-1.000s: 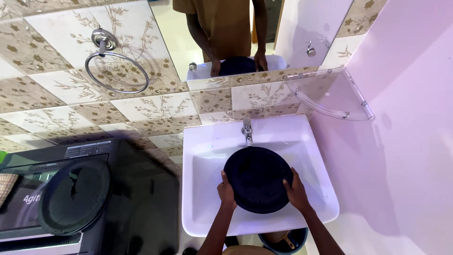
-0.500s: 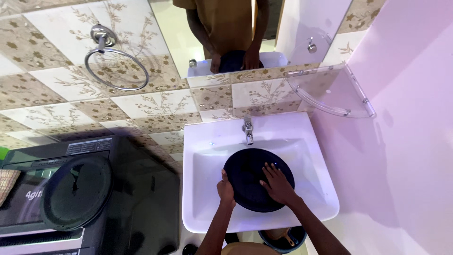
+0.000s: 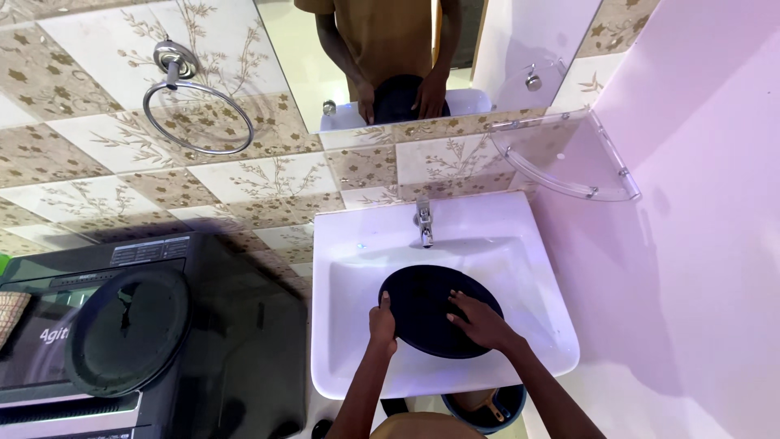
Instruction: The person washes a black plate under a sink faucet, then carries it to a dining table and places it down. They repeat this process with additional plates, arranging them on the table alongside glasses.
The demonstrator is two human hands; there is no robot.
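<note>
A round black plate point(image 3: 422, 305) lies in the white wash basin point(image 3: 349, 260), below the chrome tap point(image 3: 423, 221). My left hand point(image 3: 381, 323) grips the plate's left rim. My right hand point(image 3: 479, 319) rests flat on the plate's top face, fingers spread toward its middle. The mirror point(image 3: 390, 57) above reflects my torso, both hands and the dark plate.
A dark top-loading washing machine point(image 3: 122, 333) with a round lid stands left of the basin. A chrome towel ring point(image 3: 197, 106) hangs on the tiled wall. A clear corner shelf point(image 3: 569, 167) is fixed at right. A dark bucket point(image 3: 483, 404) sits under the basin.
My right hand has left the plate's right rim and slid onto its top face, toward the middle. My left hand keeps its hold on the left rim.
</note>
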